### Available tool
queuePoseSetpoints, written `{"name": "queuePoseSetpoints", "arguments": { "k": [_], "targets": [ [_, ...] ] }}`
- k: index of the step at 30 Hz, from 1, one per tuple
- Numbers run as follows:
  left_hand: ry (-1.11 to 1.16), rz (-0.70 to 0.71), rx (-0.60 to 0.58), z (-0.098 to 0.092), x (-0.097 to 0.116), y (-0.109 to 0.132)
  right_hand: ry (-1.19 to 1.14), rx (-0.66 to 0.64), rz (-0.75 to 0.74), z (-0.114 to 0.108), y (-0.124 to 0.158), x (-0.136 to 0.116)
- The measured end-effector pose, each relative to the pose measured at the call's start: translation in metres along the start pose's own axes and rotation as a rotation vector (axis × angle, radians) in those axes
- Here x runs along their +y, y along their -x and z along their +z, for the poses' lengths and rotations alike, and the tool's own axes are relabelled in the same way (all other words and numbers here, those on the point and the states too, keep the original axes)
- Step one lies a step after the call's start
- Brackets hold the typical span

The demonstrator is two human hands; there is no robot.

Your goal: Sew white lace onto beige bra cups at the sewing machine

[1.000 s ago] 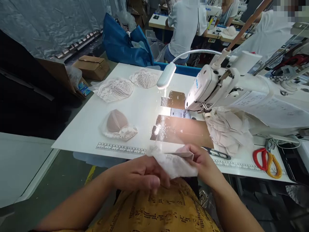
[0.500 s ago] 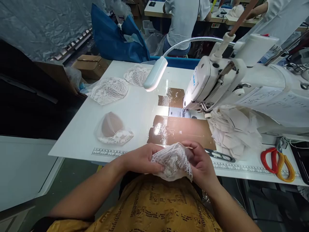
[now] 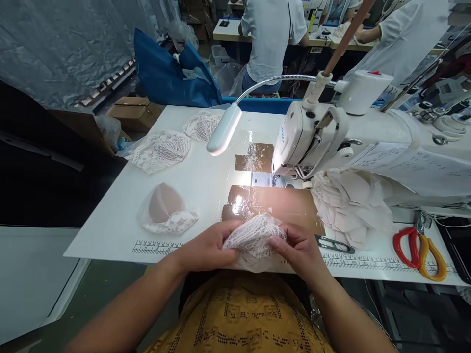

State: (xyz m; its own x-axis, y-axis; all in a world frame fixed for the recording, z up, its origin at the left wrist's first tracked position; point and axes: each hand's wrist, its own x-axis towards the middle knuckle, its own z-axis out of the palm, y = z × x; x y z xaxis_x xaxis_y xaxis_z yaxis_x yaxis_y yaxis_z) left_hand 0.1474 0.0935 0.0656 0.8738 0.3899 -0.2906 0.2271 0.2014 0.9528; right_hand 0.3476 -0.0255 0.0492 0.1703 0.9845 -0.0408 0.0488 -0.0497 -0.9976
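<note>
A white lace piece (image 3: 254,240) is held between both hands at the table's front edge, with sheer fabric showing along its lower side. My left hand (image 3: 215,246) is closed on its left end, thumb in front. On the right end, my right hand (image 3: 300,247) grips it, thumb pressed on the lace near its upper right. Behind the lace lies brown tape (image 3: 275,201) on the white table (image 3: 121,206). The sewing machine (image 3: 294,142) stands beyond, its needle area lit by a lamp (image 3: 225,130).
At left lie a beige cup with lace (image 3: 167,208) and two lace pieces (image 3: 160,149). Right of the machine's needle is a pile of pale fabric pieces (image 3: 353,203). Scissors (image 3: 419,252) and a dark flat tool (image 3: 334,244) lie along the front ruler. A person (image 3: 267,44) sits beyond.
The lace piece has been turned and bunched, and my right thumb now lies on its front. The view has shifted, so the table appears slightly lower.
</note>
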Motion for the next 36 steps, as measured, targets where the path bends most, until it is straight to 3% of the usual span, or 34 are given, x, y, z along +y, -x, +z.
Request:
{"name": "queuePoseSetpoints", "arguments": {
  "k": [3,4,6,8,12,14,16,18,20,21,22,24,25,26,28,31,36],
  "targets": [
    [0.398,-0.01,0.212,-0.001,-0.013,0.005,-0.183,0.132,-0.059,0.002,-0.002,0.0],
    [0.541,-0.011,0.221,0.002,-0.016,0.006,-0.211,0.144,-0.075,0.003,-0.003,-0.002],
    [0.744,-0.029,0.127,0.014,-0.02,0.005,-0.169,0.126,-0.112,0.008,-0.007,-0.007],
    [0.826,-0.046,0.059,0.031,-0.021,-0.001,-0.06,0.101,-0.149,0.014,-0.012,-0.011],
    [0.864,-0.069,0.216,0.057,-0.022,-0.017,-0.092,0.099,-0.079,0.024,-0.014,-0.006],
    [0.834,-0.081,0.238,0.057,-0.027,-0.017,-0.254,0.155,0.008,0.022,-0.013,0.001],
    [0.736,-0.059,0.124,0.048,-0.033,-0.007,-0.387,0.239,0.056,0.016,-0.012,0.006],
    [0.588,-0.025,-0.144,0.031,-0.032,0.011,-0.424,0.274,0.06,0.008,-0.012,0.006],
    [0.407,0.007,-0.394,0.012,-0.022,0.03,-0.35,0.193,0.061,0.002,-0.011,0.001],
    [0.31,0.05,-0.4,0.004,-0.013,0.037,-0.28,0.114,0.058,0.001,-0.011,-0.003],
    [0.202,0.126,-0.282,-0.003,-0.003,0.042,-0.201,0.022,0.051,0.002,-0.011,-0.006],
    [-0.083,0.255,0.073,-0.01,0.015,0.042,-0.067,-0.15,0.013,0.007,-0.009,-0.013],
    [-0.21,0.268,0.18,-0.011,0.022,0.038,-0.021,-0.211,-0.01,0.01,-0.008,-0.016],
    [-0.296,0.248,0.215,-0.01,0.026,0.033,0.015,-0.247,-0.029,0.014,-0.007,-0.018],
    [-0.332,0.162,0.128,-0.007,0.025,0.021,0.077,-0.248,-0.058,0.019,-0.006,-0.02],
    [-0.226,0.1,-0.001,-0.001,0.013,0.01,0.128,-0.146,-0.118,0.023,-0.006,-0.019],
    [-0.172,0.111,0.005,0.002,0.005,0.012,0.169,0.026,-0.209,0.026,-0.008,-0.019]
  ]
}}
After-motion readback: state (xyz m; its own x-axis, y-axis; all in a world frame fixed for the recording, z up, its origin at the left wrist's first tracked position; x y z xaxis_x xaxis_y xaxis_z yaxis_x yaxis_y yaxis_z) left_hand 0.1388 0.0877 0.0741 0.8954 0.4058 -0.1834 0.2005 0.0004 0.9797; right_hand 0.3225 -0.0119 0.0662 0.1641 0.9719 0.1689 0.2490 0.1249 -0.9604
